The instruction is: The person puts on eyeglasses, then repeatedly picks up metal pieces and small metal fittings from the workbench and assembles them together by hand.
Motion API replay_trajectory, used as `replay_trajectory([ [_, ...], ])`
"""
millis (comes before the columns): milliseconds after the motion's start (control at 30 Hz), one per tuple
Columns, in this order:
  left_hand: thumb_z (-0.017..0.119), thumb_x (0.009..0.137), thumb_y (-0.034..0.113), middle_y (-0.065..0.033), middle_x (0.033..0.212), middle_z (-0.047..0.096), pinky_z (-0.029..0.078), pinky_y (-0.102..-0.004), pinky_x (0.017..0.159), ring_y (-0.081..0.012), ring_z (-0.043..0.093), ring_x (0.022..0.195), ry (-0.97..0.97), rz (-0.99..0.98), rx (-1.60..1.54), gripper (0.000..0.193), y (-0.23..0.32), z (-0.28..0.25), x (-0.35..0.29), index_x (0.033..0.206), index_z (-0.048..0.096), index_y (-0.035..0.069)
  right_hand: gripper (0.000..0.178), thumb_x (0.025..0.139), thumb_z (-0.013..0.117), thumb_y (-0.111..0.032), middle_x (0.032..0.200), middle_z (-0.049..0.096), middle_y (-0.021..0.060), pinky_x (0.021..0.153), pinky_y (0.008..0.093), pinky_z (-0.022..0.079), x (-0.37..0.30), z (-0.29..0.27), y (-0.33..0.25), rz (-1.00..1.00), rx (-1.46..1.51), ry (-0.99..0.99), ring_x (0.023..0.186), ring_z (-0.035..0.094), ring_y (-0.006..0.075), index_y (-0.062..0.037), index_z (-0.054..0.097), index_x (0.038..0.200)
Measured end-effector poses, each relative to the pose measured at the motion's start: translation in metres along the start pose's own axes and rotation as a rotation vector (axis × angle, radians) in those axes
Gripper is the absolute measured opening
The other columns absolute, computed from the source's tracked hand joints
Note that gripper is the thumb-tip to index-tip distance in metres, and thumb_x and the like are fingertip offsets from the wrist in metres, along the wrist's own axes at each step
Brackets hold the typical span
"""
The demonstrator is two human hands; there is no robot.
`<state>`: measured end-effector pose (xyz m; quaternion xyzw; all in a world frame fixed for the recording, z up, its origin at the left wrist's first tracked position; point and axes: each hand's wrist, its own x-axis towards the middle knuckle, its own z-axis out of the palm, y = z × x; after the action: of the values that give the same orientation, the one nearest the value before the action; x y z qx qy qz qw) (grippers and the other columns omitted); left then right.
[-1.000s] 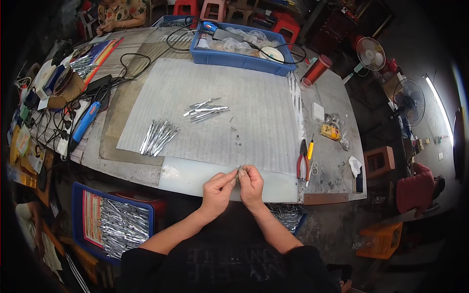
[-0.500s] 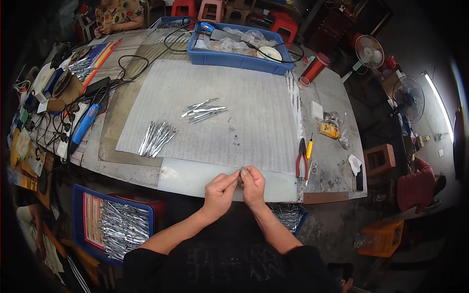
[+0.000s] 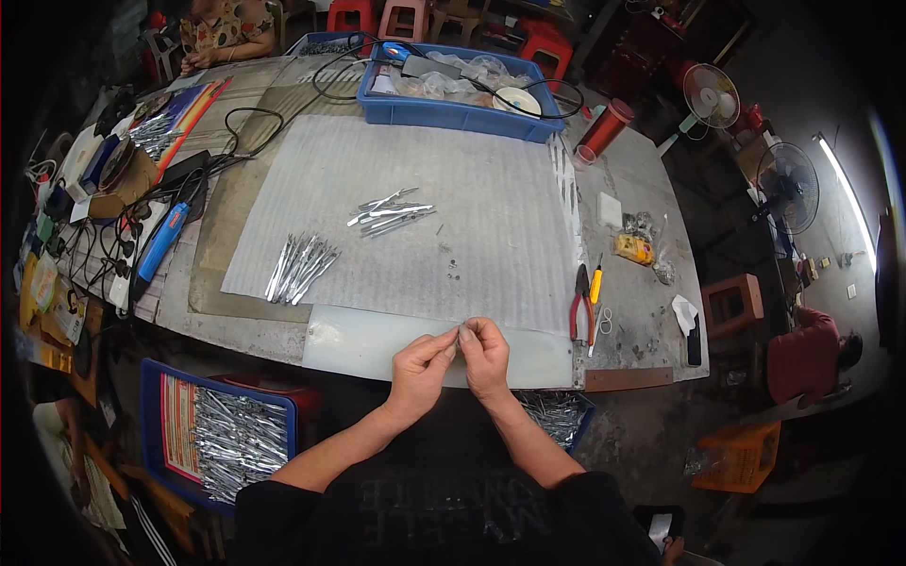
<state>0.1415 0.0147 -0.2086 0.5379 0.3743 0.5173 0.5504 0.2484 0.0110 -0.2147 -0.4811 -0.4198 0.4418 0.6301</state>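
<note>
My left hand [image 3: 422,366] and my right hand [image 3: 484,354] meet at the near edge of the table, fingertips pinched together on a small silvery metal piece [image 3: 461,335]. Both hands hover over a pale smooth sheet [image 3: 359,341]. Farther out on the grey ribbed mat [image 3: 472,189] lie two bunches of shiny metal strips: one pile [image 3: 299,266] to the left, another pile [image 3: 389,217] in the middle.
Red-handled pliers [image 3: 579,300] and a yellow-handled tool [image 3: 595,288] lie to the right. A blue tray [image 3: 453,113] stands at the back, a red can [image 3: 604,132] beside it. Blue bins of metal strips [image 3: 226,439] sit below the table. Cables and a blue tool [image 3: 162,241] crowd the left. Other people sit nearby.
My hands have stayed at the table's near edge, fingers shifting slightly on the small metal piece. Nothing else has moved.
</note>
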Motion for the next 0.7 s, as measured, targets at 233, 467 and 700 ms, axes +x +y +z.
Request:
replay_trajectory([
  [233,0.052,0.080,-0.002,0.0009,0.068,0.047,0.034,-0.0172,0.051,-0.0042,0.041,0.059,0.004,0.085,0.056,0.024,-0.001,-0.001,0.001,0.103,0.058,0.001,0.009,0.083,0.051,-0.009,0.065,0.046,-0.0031,0.052,0.0170,0.035,0.002,0.000,0.001,-0.010,-0.091,0.037,0.059,0.039,0.0028,0.0000,0.051,0.080],
  [467,0.052,0.080,-0.002,0.0010,0.068,0.047,0.034,-0.0172,0.050,-0.0040,0.041,0.058,0.003,0.232,0.181,0.023,0.000,0.003,0.004,0.102,0.059,0.001,0.012,0.085,0.049,-0.011,0.065,0.046,-0.0034,0.052,0.0171,0.033,0.001,0.001,-0.008,0.042,0.061,0.039,0.060,0.039,0.0027,-0.0003,0.051,0.079],
  [700,0.055,0.078,0.000,-0.0037,0.067,0.054,0.039,-0.0204,0.054,-0.0079,0.047,0.061,0.005,-0.037,-0.008,0.021,-0.003,0.003,0.005,0.099,0.060,0.001,0.017,0.086,0.047,-0.017,0.065,0.046,-0.0030,0.052,0.0170,0.033,0.004,-0.010,-0.011,0.157,0.038,0.019,0.058,0.038,0.0034,-0.0019,0.052,0.082],
])
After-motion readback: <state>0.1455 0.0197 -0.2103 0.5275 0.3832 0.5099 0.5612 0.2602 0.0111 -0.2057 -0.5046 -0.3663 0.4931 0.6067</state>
